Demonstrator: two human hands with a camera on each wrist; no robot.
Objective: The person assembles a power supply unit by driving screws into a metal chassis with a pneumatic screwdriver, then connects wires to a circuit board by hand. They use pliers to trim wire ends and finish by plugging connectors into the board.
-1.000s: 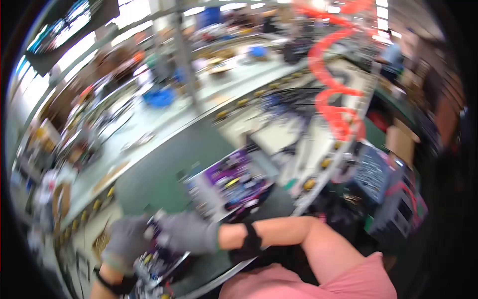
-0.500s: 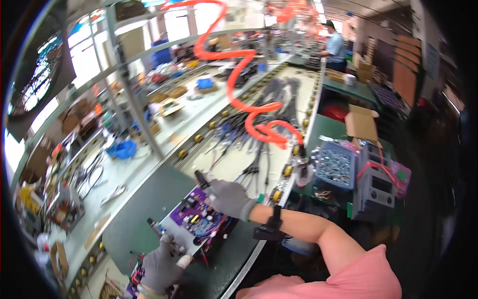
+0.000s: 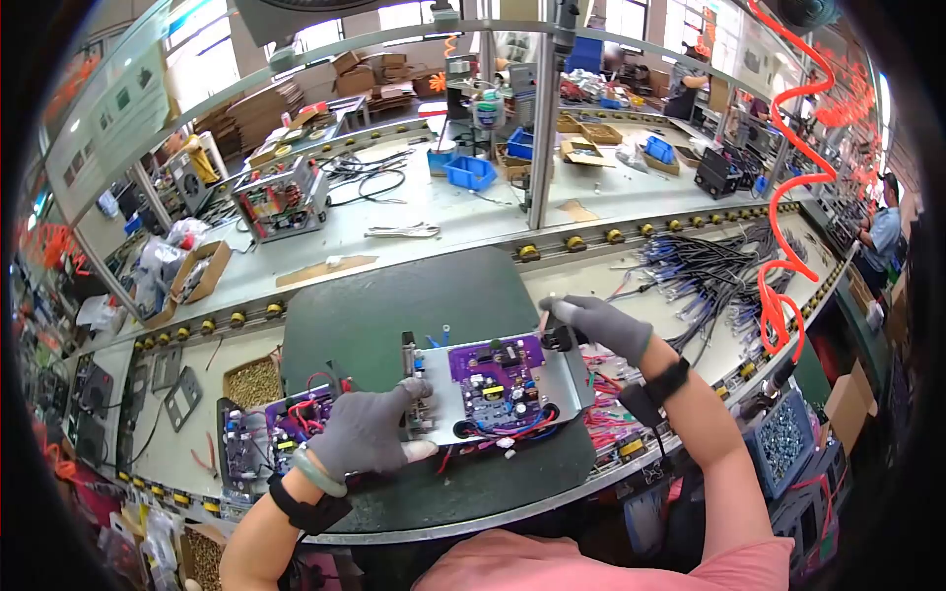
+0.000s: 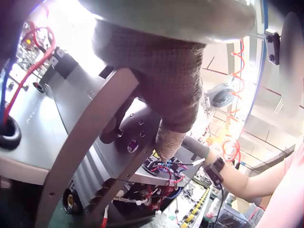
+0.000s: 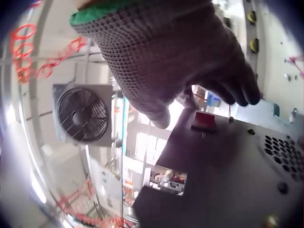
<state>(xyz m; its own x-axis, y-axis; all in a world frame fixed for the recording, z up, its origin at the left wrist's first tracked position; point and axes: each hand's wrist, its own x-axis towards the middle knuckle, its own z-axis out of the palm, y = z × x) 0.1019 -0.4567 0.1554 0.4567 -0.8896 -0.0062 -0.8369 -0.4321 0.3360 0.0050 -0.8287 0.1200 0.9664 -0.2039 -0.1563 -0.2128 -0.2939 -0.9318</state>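
Note:
A metal chassis [image 3: 443,399] carrying a purple circuit board [image 3: 501,379] lies on a dark green mat. My left hand [image 3: 370,428], in a grey glove, grips its left end plate; in the left wrist view the thumb [image 4: 168,142] lies against the plate beside several holes. My right hand [image 3: 606,327], also gloved, is at the far right corner, around the top edge of the end panel. In the right wrist view that dark panel [image 5: 213,161] has a red switch [image 5: 205,121] right under the fingers and a round vent. Wires hang at the chassis's near side.
Another purple board assembly [image 3: 296,424] sits left of my left forearm. A tray of small brass-coloured parts [image 3: 253,382] stands beyond it. Bundles of black cables [image 3: 700,271] lie to the right, and a red coiled hose [image 3: 778,256] hangs there. Blue bins [image 3: 471,174] stand at the back.
The head view has swung round to face the bench. Both hands were together at the left over another assembly, then parted; now they are at opposite ends of the chassis.

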